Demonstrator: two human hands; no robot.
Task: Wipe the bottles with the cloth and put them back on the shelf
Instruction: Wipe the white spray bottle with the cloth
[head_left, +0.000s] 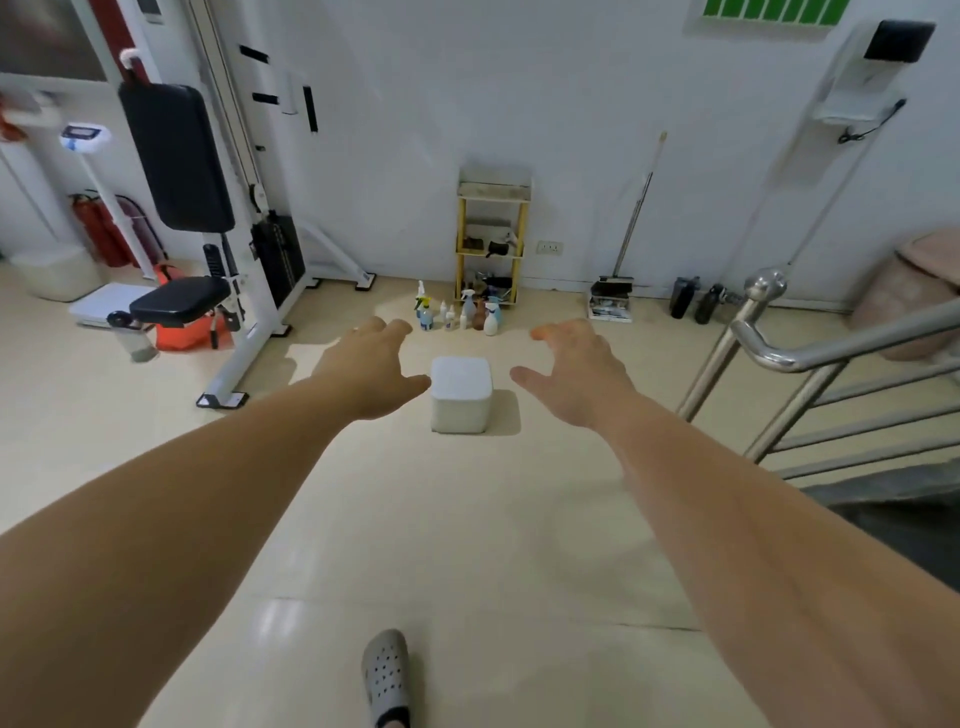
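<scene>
The bottles (460, 312) stand bunched on the floor (467, 519), just in front of the yellow shelf (492, 244) by the far wall. The shelf holds a few dark things I can't make out. I see no cloth anywhere, so I'd judge the job hardly begun, with every bottle yet to be wiped and put back. The bottles are well apart from the person, whose bare arms reach out toward them. The left hand (371, 364) and right hand (576, 364) are both empty, fingers spread and loose. Between the hands, nearer than the bottles, a white cube (461, 395) sits on the floor. One grey shoe (387, 675) shows below.
</scene>
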